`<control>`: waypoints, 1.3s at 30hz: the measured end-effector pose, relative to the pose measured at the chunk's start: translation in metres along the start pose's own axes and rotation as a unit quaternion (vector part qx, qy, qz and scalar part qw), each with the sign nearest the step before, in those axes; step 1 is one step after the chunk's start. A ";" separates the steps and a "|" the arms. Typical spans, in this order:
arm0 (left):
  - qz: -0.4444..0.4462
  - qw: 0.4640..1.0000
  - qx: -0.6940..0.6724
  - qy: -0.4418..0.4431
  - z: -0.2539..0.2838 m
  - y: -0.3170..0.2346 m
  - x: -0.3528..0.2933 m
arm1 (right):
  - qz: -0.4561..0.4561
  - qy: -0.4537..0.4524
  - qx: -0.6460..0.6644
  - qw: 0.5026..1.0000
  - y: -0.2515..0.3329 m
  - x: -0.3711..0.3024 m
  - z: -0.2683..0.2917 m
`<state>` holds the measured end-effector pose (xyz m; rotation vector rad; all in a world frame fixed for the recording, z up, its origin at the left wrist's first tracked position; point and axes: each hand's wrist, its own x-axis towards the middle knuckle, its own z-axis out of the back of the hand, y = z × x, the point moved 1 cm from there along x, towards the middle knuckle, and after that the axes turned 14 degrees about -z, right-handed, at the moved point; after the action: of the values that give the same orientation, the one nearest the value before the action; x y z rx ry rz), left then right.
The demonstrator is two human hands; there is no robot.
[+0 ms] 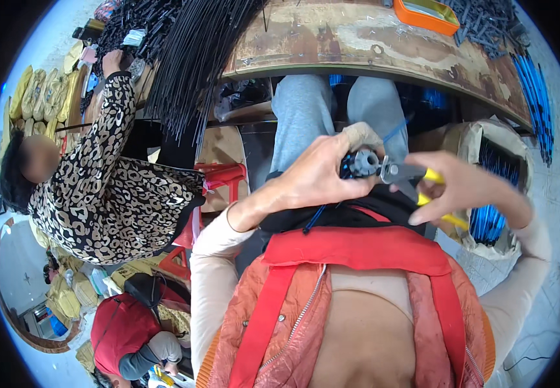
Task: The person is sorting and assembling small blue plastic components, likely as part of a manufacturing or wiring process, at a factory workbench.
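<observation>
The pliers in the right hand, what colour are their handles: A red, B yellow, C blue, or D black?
B: the pliers gripped by the right hand show yellow handles between its fingers, their metal jaws meeting the small black part held by the left hand.

The pliers [401, 173] have matt grey metal jaws and smooth, glossy yellow plastic handles. The right hand [467, 187] grips these handles. The left hand [322, 173] holds a small black part [361, 163] that looks like matt plastic, with a thin blue wire [396, 132] of shiny plastic coating going out toward 1 o'clock. One finger of the left hand wears a beige cloth wrap [361, 134], rough in look. At 12 o'clock the table [331, 35] is worn wood with peeled, patchy paint. The orange tray [427, 14] on it is glossy. The black rods [196, 58] at 11 o'clock look smooth and slightly shiny.
</observation>
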<state>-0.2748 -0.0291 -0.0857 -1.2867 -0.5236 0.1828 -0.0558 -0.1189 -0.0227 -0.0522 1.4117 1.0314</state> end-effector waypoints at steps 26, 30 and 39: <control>-0.031 0.994 -0.034 -0.103 0.004 0.020 0.014 | 0.209 -0.309 -0.216 0.902 -0.013 -0.005 -0.001; -0.064 0.996 -0.065 -0.010 0.007 0.021 0.011 | -0.038 0.170 0.121 0.977 -0.003 -0.007 0.009; 0.049 0.989 -0.088 -0.106 0.001 0.016 0.012 | 0.234 -0.418 -0.235 0.846 -0.013 -0.005 -0.001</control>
<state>-0.2619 -0.0185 -0.0977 -1.4756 -0.6689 0.3651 -0.0480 -0.1295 -0.0259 0.3670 0.3452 1.5378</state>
